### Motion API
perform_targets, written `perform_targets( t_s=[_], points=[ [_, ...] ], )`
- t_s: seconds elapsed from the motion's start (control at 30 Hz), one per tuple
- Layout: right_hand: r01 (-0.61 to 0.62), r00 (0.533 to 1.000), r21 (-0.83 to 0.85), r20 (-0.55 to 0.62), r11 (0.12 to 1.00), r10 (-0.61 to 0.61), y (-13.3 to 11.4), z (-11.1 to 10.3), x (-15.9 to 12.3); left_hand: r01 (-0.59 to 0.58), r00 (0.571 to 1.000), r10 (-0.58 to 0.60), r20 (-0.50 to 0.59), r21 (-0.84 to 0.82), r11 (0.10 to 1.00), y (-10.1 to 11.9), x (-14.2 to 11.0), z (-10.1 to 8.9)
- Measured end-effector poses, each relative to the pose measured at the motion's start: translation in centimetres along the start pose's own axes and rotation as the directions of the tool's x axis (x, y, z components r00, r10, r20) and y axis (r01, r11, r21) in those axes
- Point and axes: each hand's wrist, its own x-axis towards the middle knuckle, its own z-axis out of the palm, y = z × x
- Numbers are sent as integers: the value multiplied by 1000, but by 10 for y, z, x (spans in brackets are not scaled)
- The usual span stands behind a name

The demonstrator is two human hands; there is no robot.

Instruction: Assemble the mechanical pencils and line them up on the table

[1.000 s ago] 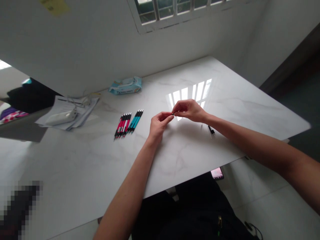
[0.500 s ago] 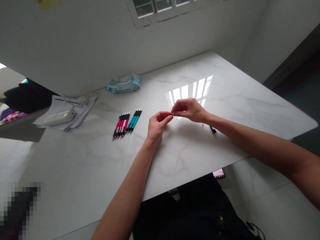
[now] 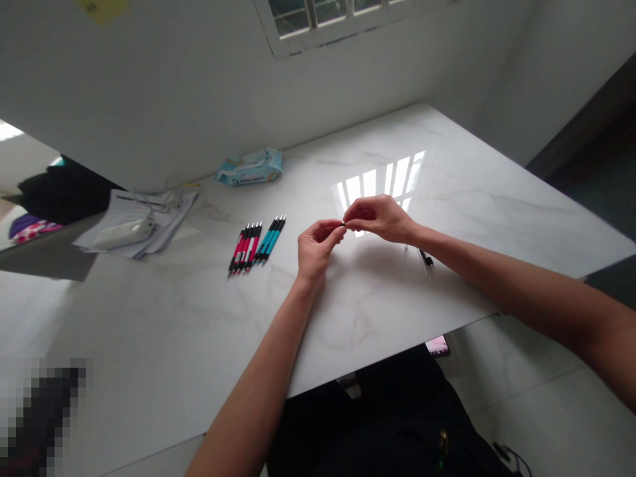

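My left hand point(image 3: 318, 248) and my right hand point(image 3: 380, 217) meet fingertip to fingertip just above the table. Both are closed in a pinch on one small dark part point(image 3: 343, 224), mostly covered by the fingers. Its kind is too small to make out. Left of my hands lie red-and-black pens point(image 3: 244, 248) in a row, and beside them blue-and-black pens point(image 3: 269, 240). Beneath my right forearm, small black parts point(image 3: 428, 260) and a thin clear stick lie on the table, partly hidden.
The white marbled table point(image 3: 358, 318) runs back to the wall. A blue wipes pack point(image 3: 250, 167) lies near the wall. Papers point(image 3: 106, 228) with a white device point(image 3: 126, 232) and cable are at the left. A phone point(image 3: 437, 345) shows below the table's front edge.
The whole view has shifted slightly, so things appear a little further right. Both hands keep their pinch on the small dark part, with fingertips slightly closer over it.
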Motion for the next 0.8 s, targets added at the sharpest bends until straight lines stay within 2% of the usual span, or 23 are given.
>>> perform_targets(
  t_s=[0.1,0.2,0.3,0.5,0.63,0.8],
  points=[
    [33,999,-27,-8,999,-34,1,-2,0,75,997,-74,17,-49,996,-2,1,0],
    [57,998,-69,-7,996,-57,0,-4,0,91,996,-89,30,-65,994,-1,1,0],
    [58,998,-115,4,992,-58,-2,-6,-1,51,999,-51,15,-55,997,0,0,1],
    [11,998,-225,64,974,3,-2,-7,-1,-102,995,100,23,55,993,4,-4,3],
    [-7,993,-256,112,967,37,-2,-7,-1,-122,992,121,27,72,990,6,-5,5],
    [43,996,-236,92,971,-21,-6,-9,-1,-138,990,137,27,62,988,5,-4,4]
  ],
)
